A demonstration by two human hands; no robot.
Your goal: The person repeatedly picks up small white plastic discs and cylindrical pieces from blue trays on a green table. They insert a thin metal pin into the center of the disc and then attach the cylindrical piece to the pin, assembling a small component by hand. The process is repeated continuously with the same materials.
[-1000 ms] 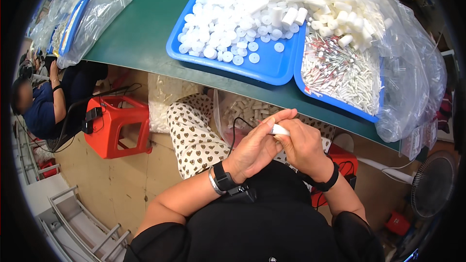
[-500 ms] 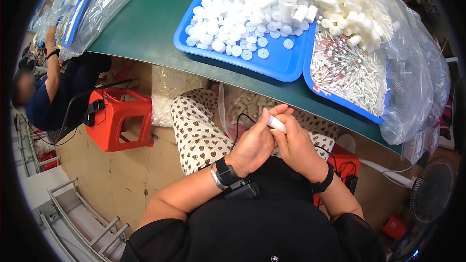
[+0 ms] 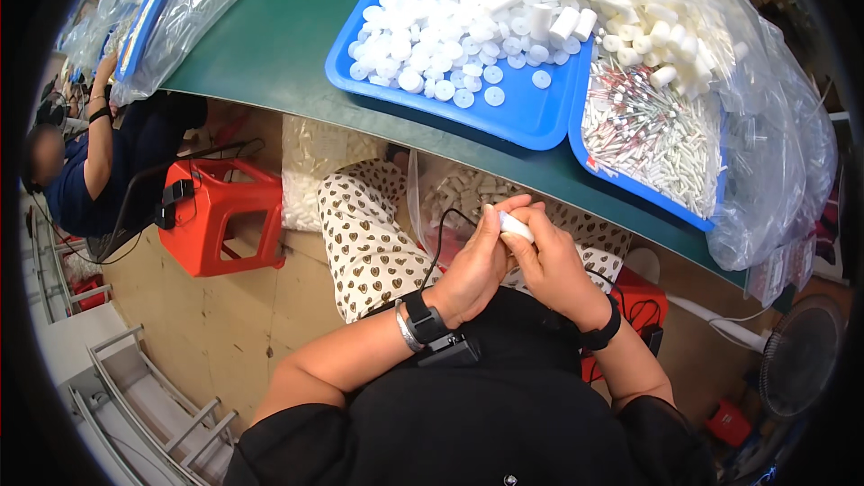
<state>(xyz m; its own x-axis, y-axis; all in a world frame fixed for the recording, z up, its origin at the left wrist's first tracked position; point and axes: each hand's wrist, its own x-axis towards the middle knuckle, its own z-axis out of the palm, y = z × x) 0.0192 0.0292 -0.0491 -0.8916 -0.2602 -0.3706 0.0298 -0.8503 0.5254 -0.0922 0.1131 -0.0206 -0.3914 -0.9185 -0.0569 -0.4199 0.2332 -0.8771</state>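
Observation:
Above my lap, both hands are brought together around a small white cylindrical piece. My right hand grips it between thumb and curled fingers. My left hand is closed at its other end, with the thumb along its left side and the fingers partly hidden behind it. Beyond them on the table, a blue tray holds many translucent white discs and a few white cylinders. To its right, a second blue tray carries thin white and reddish pieces.
A clear plastic bag with cream cylinders leans over the trays on the green table. A red stool stands at left, near a seated person. At right is a fan; filled bags sit below the table.
The white cylindrical piece has tilted slightly, and my right fingers have closed further over it. My hands stay in nearly the same place. The person at left has raised an arm slightly.

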